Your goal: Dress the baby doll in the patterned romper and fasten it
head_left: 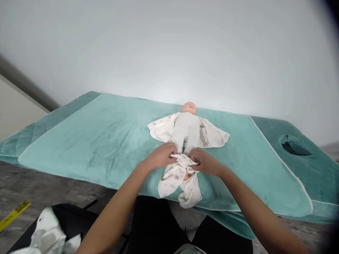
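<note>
both hands: left hand (164, 155) and right hand (206, 162) pinched closed on the top of printed trousers (173, 178)
trousers: lower centre of the frame, bunched at the legs
doll (186, 126): centre, face up on teal cover (79, 141)

Bare forearms (119, 203) reach forward and converge, left hand (164, 154) and right hand (205, 161) slightly apart, fingers (195, 153) curled inward.

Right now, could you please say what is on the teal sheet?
A doll, a spread white top, and patterned pants held by the left hand and right hand; the sheet beneath them is hidden.
</note>
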The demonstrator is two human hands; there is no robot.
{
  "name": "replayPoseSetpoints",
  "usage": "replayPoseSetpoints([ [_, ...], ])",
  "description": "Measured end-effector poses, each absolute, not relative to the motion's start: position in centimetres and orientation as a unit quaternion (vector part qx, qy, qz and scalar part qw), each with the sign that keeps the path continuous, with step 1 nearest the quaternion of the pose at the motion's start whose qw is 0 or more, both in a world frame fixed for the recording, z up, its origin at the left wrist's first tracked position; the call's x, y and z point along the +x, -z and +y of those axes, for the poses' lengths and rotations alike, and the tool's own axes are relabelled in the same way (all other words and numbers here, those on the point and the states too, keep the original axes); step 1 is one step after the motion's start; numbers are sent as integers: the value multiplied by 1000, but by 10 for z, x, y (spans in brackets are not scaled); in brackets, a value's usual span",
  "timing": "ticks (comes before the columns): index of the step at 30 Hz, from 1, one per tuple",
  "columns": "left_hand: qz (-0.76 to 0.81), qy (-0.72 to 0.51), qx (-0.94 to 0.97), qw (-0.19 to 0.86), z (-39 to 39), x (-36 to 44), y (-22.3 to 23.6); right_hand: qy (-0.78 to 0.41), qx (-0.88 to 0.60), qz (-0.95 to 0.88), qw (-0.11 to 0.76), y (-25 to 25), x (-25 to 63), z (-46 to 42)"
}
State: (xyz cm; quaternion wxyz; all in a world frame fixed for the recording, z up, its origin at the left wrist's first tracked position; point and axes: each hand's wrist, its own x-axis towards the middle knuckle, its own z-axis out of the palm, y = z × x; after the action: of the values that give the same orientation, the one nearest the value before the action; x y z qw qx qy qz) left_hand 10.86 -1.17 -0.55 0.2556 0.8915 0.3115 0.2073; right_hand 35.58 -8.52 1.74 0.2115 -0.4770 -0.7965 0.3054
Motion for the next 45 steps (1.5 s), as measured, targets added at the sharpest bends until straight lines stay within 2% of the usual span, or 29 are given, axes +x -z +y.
replayPoseSetpoints([
  [3,361,-299,868,165,-13,122,13,-268,-493,-786,260,-21,342,-96],
  [5,403,-371,820,165,-11,128,16,-270,-504,-769,287,-17,341,-99],
  [7,423,-395,784,223,-10,130,14,-300,-526,-739,297,-10,348,-97],
  [10,401,-324,772,371,-7,125,5,-353,-578,-680,281,1,368,-89],
  [15,337,-209,740,544,-1,108,-12,-421,-533,-711,180,8,393,-77],
  [17,319,-188,725,581,1,104,-14,-388,-529,-731,189,4,394,-73],
  [20,300,-172,710,614,4,102,-11,-268,-592,-713,264,1,386,-66],
  [23,292,-150,723,608,8,101,-8,-149,-651,-676,312,6,377,-55],
  [26,312,-138,757,557,18,102,-2,-85,-628,-678,372,21,373,-43],
  [29,346,-232,784,461,34,110,9,-64,-572,-720,388,38,374,-34],
  [33,341,-361,793,353,51,131,23,-57,-577,-738,344,46,378,-30],
  [38,421,-375,737,372,69,146,32,-53,-629,-695,344,39,388,-9],
  [42,514,-393,680,345,101,161,40,-91,-687,-597,404,36,393,29],
  [45,521,-422,631,390,117,173,44,-183,-668,-519,502,41,391,53],
])
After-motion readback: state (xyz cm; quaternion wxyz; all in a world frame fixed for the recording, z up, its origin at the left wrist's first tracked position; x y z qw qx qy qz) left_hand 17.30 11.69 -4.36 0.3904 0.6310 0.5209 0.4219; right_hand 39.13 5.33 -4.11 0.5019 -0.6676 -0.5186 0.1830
